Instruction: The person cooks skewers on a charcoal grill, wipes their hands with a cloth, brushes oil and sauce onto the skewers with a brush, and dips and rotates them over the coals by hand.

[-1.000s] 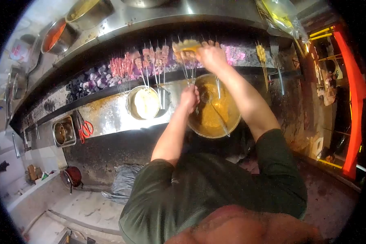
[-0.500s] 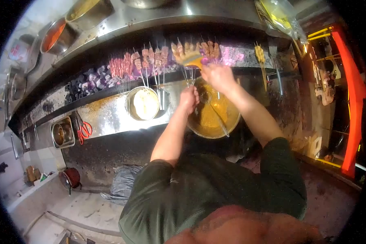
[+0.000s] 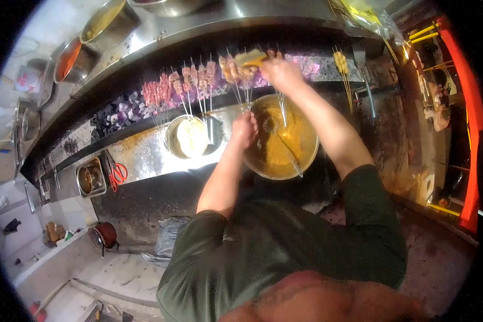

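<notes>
Red meat skewers (image 3: 156, 92) lie at left over coals (image 3: 123, 107), then a pot (image 3: 173, 140) with pale contents, then the left hand (image 3: 245, 129), fist closed around the ends of a skewer bunch (image 3: 228, 70) with its meat above the grill. Right hand (image 3: 283, 74), fingers blurred, grips what looks like a yellow brush (image 3: 254, 57) at that meat, sauce bowl (image 3: 264, 165) below; probably best: bunch steady and fanned, strokes light, even.
</notes>
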Tool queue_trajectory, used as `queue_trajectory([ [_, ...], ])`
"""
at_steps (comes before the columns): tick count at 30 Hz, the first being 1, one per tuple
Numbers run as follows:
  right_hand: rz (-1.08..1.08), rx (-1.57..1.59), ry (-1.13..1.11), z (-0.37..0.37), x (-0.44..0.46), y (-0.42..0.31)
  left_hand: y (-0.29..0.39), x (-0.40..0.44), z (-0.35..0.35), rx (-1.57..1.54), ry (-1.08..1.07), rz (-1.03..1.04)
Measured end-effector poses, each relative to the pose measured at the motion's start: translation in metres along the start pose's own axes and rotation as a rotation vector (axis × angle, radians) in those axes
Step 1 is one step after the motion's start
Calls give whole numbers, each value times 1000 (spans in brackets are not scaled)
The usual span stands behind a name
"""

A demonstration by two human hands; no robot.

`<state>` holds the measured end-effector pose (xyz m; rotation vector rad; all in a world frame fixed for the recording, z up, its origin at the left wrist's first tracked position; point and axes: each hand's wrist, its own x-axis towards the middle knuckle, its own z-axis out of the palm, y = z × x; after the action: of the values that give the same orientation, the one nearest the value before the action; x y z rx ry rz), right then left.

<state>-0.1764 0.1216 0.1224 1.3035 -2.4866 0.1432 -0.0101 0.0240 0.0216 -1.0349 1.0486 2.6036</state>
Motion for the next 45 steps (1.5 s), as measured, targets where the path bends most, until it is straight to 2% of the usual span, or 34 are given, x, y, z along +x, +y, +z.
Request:
queue_trajectory([
  [2, 68, 48, -63, 5, -10, -5, 0, -2, -1, 14, 17, -4],
  [5, 50, 72, -9, -27, -31, -33, 0, -5, -1, 28, 23, -2],
  [6, -52, 6, 9, -23, -40, -38, 1, -2, 0, 25, 13, 1],
  [8, -49, 71, -14, -18, -53, -43, 1, -1, -1, 48, 6, 7],
  [11, -8, 132, -39, -52, -47, -35, 0, -1, -2, 85, 0, 31],
  [13, 39, 130, 126, -49, -52, -7, 4, -3, -3, 97, -41, 51],
  [16, 166, 89, 222, -52, -56, 36, 10, -20, 8, 599, 213, 239],
  [17, 227, 85, 163, -60, -53, 43, -16, 7, -17, 870, 361, 505],
  [18, 461, 95, -30, -65, -52, 50, -15, -5, -8, 1088, 449, 730],
  [20, 464, 89, -22, -45, -55, 75, -8, -51, 22, 1509, 618, 1201],
  [21, 480, 97, -58, -46, -52, 78, -10, -59, 34, 1441, 409, 1285],
  [22, 491, 105, -97, -50, -44, 76, -17, -55, 43, 1303, 236, 1186],
  [24, 503, 107, -129, -46, -34, 73, -28, -38, 74, 1038, 186, 830],
  [26, 497, 88, -103, -34, -21, 72, -40, 10, 81, 1002, 216, 468],
  [27, 422, 71, -105, -26, -19, 69, -49, 35, 82, 833, 245, 311],
  [29, 302, 105, -156, -24, -17, 59, -35, 26, 101, 637, 171, 158],
  [30, 218, 102, -97, -15, -24, 57, -30, 23, 108, 539, 136, 83],
  [31, 206, 98, -82, -16, -28, 58, -43, 38, 101, 511, 153, 145],
  [34, 183, 85, -123, -17, -45, 53, -69, 74, 82, 784, 263, 388],
  [37, 162, 137, -49, -37, -64, 46, -71, 73, 85, 711, 256, 343],
  [39, 169, 198, -13, -55, -71, 41, -68, 69, 89, 783, 284, 412],
  [42, 79, 116, 20, -51, -87, 44, -63, 54, 102, 901, 343, 461],
  [45, 137, 153, 21, -61, -88, 44, -59, 47, 109, 1041, 381, 497],
])
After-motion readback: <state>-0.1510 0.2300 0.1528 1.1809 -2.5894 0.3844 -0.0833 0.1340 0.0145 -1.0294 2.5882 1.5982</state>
